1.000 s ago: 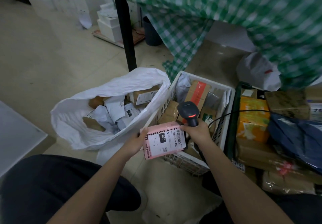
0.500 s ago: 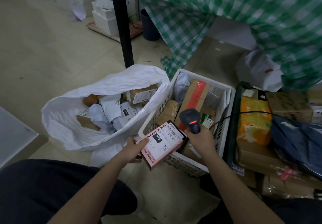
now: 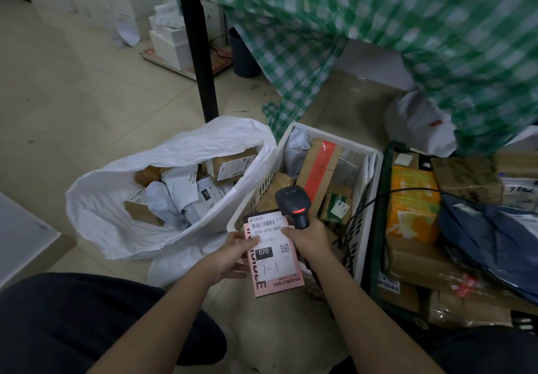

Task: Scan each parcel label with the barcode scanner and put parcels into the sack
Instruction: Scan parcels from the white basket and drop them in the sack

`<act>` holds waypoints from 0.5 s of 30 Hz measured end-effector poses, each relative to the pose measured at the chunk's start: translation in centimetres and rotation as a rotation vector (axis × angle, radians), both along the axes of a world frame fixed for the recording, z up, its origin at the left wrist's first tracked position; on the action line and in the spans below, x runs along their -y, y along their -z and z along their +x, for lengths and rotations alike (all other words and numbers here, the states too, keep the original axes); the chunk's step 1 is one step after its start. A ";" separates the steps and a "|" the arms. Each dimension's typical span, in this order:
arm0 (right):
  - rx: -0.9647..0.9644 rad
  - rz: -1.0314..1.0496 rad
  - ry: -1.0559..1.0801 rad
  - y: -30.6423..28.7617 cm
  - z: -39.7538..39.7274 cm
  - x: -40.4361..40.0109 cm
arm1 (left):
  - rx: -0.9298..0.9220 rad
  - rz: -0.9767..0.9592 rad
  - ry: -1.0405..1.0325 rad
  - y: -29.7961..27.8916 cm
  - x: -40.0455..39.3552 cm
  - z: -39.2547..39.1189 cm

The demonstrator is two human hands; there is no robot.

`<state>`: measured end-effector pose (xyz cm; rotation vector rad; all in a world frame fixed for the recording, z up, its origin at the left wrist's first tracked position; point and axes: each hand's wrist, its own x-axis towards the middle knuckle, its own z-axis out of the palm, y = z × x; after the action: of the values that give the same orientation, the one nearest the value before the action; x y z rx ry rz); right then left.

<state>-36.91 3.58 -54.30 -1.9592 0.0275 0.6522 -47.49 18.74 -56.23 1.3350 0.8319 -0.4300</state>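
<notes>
A flat pink parcel point(image 3: 272, 268) with a white shipping label facing up sits between my hands, lengthwise toward me. My left hand point(image 3: 230, 257) grips its left edge. My right hand point(image 3: 308, 238) grips the handle of a black barcode scanner point(image 3: 292, 201) with a red light, and its thumb touches the parcel's right edge. The scanner head points away over the white basket point(image 3: 369, 169). The open white sack point(image 3: 122, 222), left of the basket, holds several labelled parcels.
The white basket holds several cardboard and bagged parcels. To the right a dark crate point(image 3: 378, 228) and a pile of boxes point(image 3: 413, 204) and a blue bag point(image 3: 489, 233). A black table leg point(image 3: 201, 53) and a green checked cloth point(image 3: 407, 38) stand behind. My legs are below.
The pink parcel has turned from tilted sideways to lengthwise toward me and come closer. My right hand with the scanner has come down beside it, thumb on its edge.
</notes>
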 end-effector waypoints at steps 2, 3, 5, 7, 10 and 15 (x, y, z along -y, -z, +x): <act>0.002 0.046 -0.020 -1.1 0.4 0.2 | 0.060 -0.036 -0.075 -0.5 -0.1 0.0; 0.002 0.068 -0.027 -1.7 0.6 0.3 | 0.087 -0.047 -0.098 -1.0 -0.2 0.0; 0.016 0.102 -0.042 -3.1 0.9 0.6 | 0.147 -0.034 -0.108 -2.1 -0.5 0.2; 0.059 0.138 -0.049 -5.0 1.0 0.9 | 0.203 0.033 -0.094 -3.5 -0.7 0.2; 0.191 0.158 -0.010 -8.1 0.6 1.4 | 0.306 0.149 -0.131 -6.2 -1.0 0.2; 0.317 0.185 0.034 -11.7 -1.1 1.7 | 0.454 0.225 -0.291 -9.3 -1.8 0.7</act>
<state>-37.96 1.87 -42.56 -1.8570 -0.1884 0.3050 -46.82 20.52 -46.92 1.4171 0.6879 0.1980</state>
